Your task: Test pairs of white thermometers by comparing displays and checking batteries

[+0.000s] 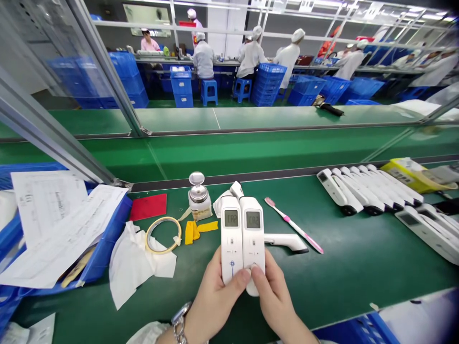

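Two white handheld thermometers stand side by side, their grey displays facing me. My left hand (217,296) is closed around the left thermometer (231,236), thumb across its lower front. My right hand (276,294) grips the right thermometer (253,227), its thumb resting low on the front near the other thumb. Behind them a white device (289,242) with a dark end lies on the green bench, partly hidden. A pink and white toothbrush (294,224) lies to the right. Yellow cloth strips (193,231) and a pump bottle (199,198) are to the left.
A tape roll (148,234) rests on white cloth (132,263), near a red card (148,207). Papers (68,229) cover a blue bin (103,258) at left. Several white thermometers (358,188) line the right, beside a yellow box (412,174). A metal post (111,71) rises left; co-workers (204,57) sit beyond.
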Action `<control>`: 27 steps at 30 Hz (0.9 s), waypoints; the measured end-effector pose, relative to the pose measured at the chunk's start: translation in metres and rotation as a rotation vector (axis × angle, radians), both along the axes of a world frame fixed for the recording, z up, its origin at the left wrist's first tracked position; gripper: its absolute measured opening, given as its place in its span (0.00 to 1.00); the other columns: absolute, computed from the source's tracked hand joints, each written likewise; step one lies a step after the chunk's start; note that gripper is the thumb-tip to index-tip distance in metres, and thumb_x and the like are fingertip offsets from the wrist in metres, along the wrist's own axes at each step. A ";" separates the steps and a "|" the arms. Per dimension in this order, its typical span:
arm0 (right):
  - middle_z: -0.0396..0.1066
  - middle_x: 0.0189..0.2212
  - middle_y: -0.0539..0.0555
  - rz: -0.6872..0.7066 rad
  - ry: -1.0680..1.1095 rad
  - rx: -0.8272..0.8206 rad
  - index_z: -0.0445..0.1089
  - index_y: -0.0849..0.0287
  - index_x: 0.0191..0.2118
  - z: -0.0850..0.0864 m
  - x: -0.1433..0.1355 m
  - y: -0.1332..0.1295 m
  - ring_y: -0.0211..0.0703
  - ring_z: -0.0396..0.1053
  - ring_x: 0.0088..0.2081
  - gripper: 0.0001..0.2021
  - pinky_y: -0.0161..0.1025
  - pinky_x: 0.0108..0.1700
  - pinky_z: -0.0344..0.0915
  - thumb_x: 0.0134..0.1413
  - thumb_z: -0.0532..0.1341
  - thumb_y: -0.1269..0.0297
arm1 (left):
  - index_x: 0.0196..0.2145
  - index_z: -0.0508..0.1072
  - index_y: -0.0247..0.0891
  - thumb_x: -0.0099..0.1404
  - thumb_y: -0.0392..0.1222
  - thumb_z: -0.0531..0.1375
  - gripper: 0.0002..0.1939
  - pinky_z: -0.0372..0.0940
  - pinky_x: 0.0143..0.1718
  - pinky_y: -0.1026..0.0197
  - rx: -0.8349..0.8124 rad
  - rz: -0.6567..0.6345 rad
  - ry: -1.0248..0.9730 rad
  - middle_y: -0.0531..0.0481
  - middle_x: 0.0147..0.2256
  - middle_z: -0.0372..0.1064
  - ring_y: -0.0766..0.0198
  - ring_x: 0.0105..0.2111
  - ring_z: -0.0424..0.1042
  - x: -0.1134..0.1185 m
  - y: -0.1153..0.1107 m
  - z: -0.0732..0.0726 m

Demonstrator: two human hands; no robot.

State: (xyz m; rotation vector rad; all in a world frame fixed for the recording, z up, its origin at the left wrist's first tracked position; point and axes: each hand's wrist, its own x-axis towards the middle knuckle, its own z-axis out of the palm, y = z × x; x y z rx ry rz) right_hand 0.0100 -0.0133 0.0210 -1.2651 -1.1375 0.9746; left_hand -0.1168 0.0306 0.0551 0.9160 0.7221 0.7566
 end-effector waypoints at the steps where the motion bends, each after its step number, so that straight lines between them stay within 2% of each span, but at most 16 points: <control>1: 0.66 0.49 0.44 -0.007 -0.007 0.004 0.59 0.39 0.54 0.000 0.000 0.000 0.41 0.64 0.47 0.14 0.30 0.40 0.66 0.64 0.53 0.59 | 0.48 0.65 0.41 0.61 0.44 0.59 0.17 0.65 0.46 0.66 0.004 -0.003 -0.001 0.49 0.48 0.68 0.63 0.46 0.68 0.000 0.000 0.000; 10: 0.66 0.48 0.47 -0.015 -0.096 0.054 0.58 0.43 0.54 -0.003 0.001 -0.001 0.40 0.67 0.42 0.14 0.31 0.36 0.67 0.66 0.49 0.61 | 0.47 0.66 0.40 0.59 0.42 0.62 0.18 0.67 0.43 0.65 0.024 -0.020 0.018 0.49 0.44 0.70 0.64 0.42 0.70 0.001 0.000 0.001; 13: 0.60 0.54 0.54 -0.094 -0.242 0.150 0.54 0.50 0.58 0.000 0.009 0.003 0.49 0.62 0.50 0.17 0.42 0.48 0.64 0.65 0.48 0.61 | 0.46 0.66 0.39 0.59 0.42 0.62 0.18 0.68 0.41 0.65 0.027 0.003 0.060 0.48 0.43 0.71 0.63 0.41 0.71 0.001 0.000 -0.001; 15: 0.50 0.60 0.58 -0.205 -0.392 0.333 0.48 0.56 0.62 0.010 0.018 0.007 0.58 0.50 0.59 0.23 0.54 0.56 0.55 0.64 0.48 0.61 | 0.46 0.66 0.38 0.58 0.41 0.62 0.18 0.67 0.40 0.65 0.037 0.003 0.095 0.48 0.41 0.71 0.64 0.39 0.71 0.001 0.000 -0.002; 16: 0.47 0.61 0.58 -0.215 -0.471 0.426 0.45 0.57 0.63 0.016 0.023 0.009 0.61 0.46 0.61 0.24 0.58 0.58 0.50 0.63 0.48 0.62 | 0.46 0.66 0.38 0.58 0.41 0.62 0.17 0.67 0.39 0.65 0.037 -0.005 0.106 0.49 0.40 0.72 0.64 0.38 0.71 0.002 0.000 -0.003; 17: 0.48 0.61 0.58 -0.165 -0.558 0.508 0.45 0.58 0.64 0.023 0.027 0.011 0.61 0.44 0.61 0.24 0.60 0.59 0.46 0.64 0.47 0.62 | 0.45 0.66 0.38 0.58 0.40 0.62 0.17 0.67 0.38 0.66 0.036 -0.019 0.111 0.49 0.40 0.72 0.64 0.37 0.71 0.002 -0.001 -0.004; 19: 0.60 0.55 0.56 0.087 -0.744 0.602 0.49 0.59 0.62 0.036 0.034 0.014 0.57 0.49 0.60 0.23 0.60 0.62 0.36 0.64 0.45 0.62 | 0.46 0.66 0.38 0.59 0.40 0.62 0.17 0.66 0.38 0.66 0.037 -0.045 0.096 0.50 0.39 0.72 0.65 0.37 0.70 0.004 -0.001 -0.004; 21: 0.68 0.49 0.54 0.290 -0.904 0.596 0.52 0.60 0.61 0.044 0.037 0.017 0.54 0.52 0.59 0.22 0.58 0.63 0.26 0.63 0.46 0.61 | 0.45 0.66 0.37 0.59 0.41 0.62 0.17 0.65 0.37 0.66 0.043 -0.061 0.069 0.50 0.38 0.71 0.65 0.36 0.69 0.005 -0.001 -0.003; 22: 0.67 0.50 0.54 0.293 -0.943 0.556 0.53 0.59 0.60 0.046 0.037 0.019 0.55 0.50 0.60 0.22 0.58 0.63 0.23 0.62 0.47 0.61 | 0.45 0.66 0.37 0.59 0.41 0.62 0.17 0.65 0.36 0.66 0.040 -0.069 0.064 0.49 0.38 0.71 0.65 0.36 0.69 0.005 -0.001 -0.001; 23: 0.63 0.54 0.54 0.225 -0.940 0.506 0.53 0.59 0.61 0.046 0.037 0.020 0.56 0.46 0.62 0.23 0.59 0.62 0.23 0.61 0.48 0.62 | 0.45 0.66 0.36 0.58 0.41 0.62 0.17 0.65 0.36 0.66 0.030 -0.075 0.065 0.48 0.38 0.71 0.65 0.36 0.69 0.005 -0.001 0.001; 25: 0.50 0.62 0.54 -0.020 -0.827 0.414 0.51 0.56 0.61 0.042 0.035 0.023 0.57 0.38 0.64 0.23 0.61 0.62 0.29 0.61 0.49 0.65 | 0.46 0.66 0.35 0.58 0.40 0.62 0.19 0.66 0.37 0.64 -0.001 -0.090 0.066 0.46 0.39 0.71 0.64 0.36 0.69 0.004 0.000 0.004; 27: 0.42 0.64 0.54 -0.233 -0.568 0.378 0.52 0.53 0.61 0.036 0.031 0.023 0.56 0.36 0.64 0.22 0.61 0.62 0.36 0.62 0.49 0.66 | 0.47 0.65 0.34 0.58 0.40 0.62 0.20 0.66 0.40 0.62 -0.022 -0.104 0.060 0.44 0.42 0.71 0.62 0.38 0.70 0.003 0.000 0.005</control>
